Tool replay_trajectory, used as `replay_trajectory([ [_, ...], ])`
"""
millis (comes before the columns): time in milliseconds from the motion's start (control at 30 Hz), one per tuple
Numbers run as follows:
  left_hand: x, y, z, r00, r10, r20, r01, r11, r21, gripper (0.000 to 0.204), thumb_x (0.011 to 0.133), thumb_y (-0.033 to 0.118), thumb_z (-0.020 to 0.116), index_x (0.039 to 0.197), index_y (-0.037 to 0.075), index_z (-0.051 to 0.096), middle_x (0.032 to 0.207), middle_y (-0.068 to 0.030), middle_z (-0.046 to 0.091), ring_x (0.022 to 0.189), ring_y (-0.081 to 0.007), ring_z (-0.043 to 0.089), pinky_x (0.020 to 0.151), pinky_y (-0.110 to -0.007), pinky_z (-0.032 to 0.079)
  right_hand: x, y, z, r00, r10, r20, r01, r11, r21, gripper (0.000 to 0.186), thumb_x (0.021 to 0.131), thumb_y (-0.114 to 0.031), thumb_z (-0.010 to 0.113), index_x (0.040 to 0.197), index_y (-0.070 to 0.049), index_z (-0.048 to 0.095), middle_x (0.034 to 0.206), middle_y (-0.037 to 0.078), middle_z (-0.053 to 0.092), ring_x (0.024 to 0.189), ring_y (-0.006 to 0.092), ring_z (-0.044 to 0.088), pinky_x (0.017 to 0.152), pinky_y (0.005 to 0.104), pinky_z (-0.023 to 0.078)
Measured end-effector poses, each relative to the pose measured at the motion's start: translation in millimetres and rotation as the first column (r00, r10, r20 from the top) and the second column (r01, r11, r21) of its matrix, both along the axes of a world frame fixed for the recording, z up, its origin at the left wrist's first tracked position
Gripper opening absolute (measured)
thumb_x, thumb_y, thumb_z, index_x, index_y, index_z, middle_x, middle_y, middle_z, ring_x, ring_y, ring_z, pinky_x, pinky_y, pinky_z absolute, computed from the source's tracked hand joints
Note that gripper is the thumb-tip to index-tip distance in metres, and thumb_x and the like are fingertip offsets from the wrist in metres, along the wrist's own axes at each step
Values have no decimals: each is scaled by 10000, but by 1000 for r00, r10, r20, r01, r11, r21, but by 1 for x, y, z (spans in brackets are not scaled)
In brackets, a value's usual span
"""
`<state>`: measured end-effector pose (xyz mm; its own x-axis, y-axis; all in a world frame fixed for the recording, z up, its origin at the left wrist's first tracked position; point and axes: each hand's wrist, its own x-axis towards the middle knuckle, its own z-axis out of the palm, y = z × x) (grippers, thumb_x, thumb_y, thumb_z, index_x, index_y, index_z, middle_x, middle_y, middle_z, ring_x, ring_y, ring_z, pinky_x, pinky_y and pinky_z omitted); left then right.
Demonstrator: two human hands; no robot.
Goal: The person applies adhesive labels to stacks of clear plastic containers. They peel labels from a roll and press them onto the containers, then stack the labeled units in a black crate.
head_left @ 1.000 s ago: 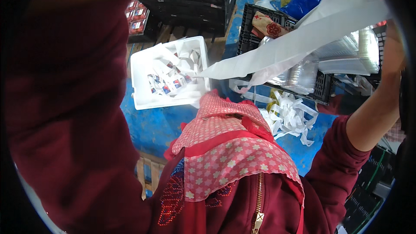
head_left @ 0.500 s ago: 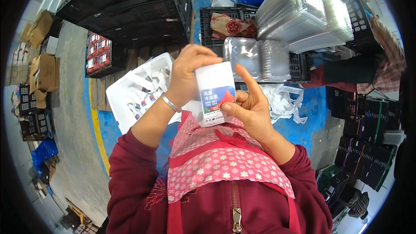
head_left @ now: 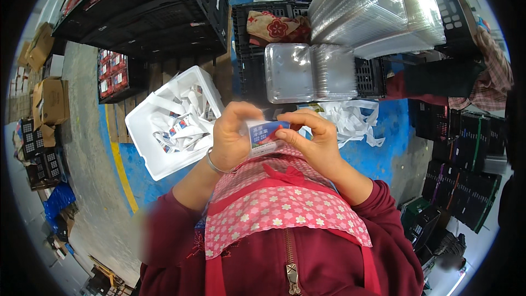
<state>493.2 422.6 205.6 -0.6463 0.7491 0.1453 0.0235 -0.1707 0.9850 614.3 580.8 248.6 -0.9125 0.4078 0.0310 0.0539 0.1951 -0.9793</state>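
Observation:
A white paper label [head_left: 264,136] with a blue and red print is held in front of my apron between both hands. My left hand [head_left: 229,136] closes on its left side, fingers curled over the far edge. My right hand [head_left: 313,136] pinches its right end, thumb on the printed face and index finger bent at the upper edge. The label looks tilted or folded, so its upper part is hidden. Just beyond my left hand, a white bin [head_left: 143,145] holds many loose white strips with similar print [head_left: 183,126].
Clear plastic containers [head_left: 289,74] are stacked on a black crate [head_left: 247,55], beside a patterned cloth [head_left: 276,27]. Taller clear stacks [head_left: 353,13] rise behind. White strips [head_left: 367,126] are heaped at right. Black crates [head_left: 148,16] tower at far left. Another person's dark sleeve [head_left: 438,83] reaches in from the right.
Both hands have come lower in the picture with the label, which has tipped so less of its white face shows. My right index finger, stretched out before, is now bent onto it.

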Motion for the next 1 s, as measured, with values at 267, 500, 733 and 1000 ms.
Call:
replay_trajectory([
  [267, -12, -3, -33, 985, 126, -117, -149, 967, -205, 183, 730, -73, 708, 757, 21, 553, 897, -48, 581, 879, -153, 573, 752, -265, 456, -9, 46, 28, 901, -398, -174, 357, 907, -224, 131, 851, 50, 675, 978, 33, 655, 846, 130, 688, 817, 160, 686, 691, 254, 549],
  [500, -10, -6, -39, 996, 82, -40, -90, 951, -295, 199, 700, -14, 768, 824, 48, 625, 849, -52, 637, 794, -172, 595, 730, -281, 457, -75, 113, -124, 912, -171, 372, 188, 982, -9, 520, 743, -164, 842, 1152, 16, 575, 791, 107, 679, 677, 94, 600, 582, 255, 471],
  [733, -10, -5, -46, 993, 89, -77, -105, 964, -243, 228, 720, -1, 789, 849, 56, 609, 864, -67, 641, 792, -203, 608, 715, -300, 467, -89, 99, -140, 869, -247, 429, 7, 872, 489, 666, 722, -274, 833, 1268, -37, 535, 985, 224, 685, 899, 405, 681, 721, 428, 533],
  [1000, -20, -12, -16, 995, 91, -32, -94, 990, -107, 251, 748, -37, 784, 892, 46, 597, 950, -81, 616, 805, -156, 608, 717, -252, 476, -25, 129, -118, 714, -647, 267, 134, 500, 855, 1085, 620, -440, 865, 1500, -161, 296, 1454, 212, 312, 1265, 494, 381, 923, 641, 395],
])
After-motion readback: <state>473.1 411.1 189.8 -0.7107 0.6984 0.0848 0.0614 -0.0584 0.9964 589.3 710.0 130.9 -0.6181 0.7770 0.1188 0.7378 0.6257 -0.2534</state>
